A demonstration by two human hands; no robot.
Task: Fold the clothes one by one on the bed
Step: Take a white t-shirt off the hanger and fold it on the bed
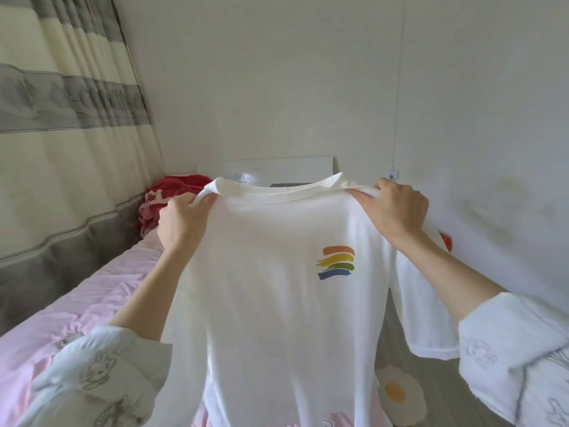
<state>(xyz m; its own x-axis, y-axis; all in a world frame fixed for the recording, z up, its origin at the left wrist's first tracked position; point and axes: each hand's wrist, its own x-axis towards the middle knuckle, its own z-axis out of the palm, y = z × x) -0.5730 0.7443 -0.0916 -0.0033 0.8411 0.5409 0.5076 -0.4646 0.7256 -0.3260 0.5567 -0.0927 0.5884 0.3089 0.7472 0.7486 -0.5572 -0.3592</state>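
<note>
The left hand and right hand each pinch a shoulder edge of the white cotton T-shirt with rainbow stripes, hanging it above the pink-sheeted bed; its hem is out of frame, possibly touching the bed.

A home bedroom — bed w/ pink sheet at lower left, grey-and-cream curtains upper left, plain white walls, egg-shaped rug at bottom — red bedding mid-left.
</note>
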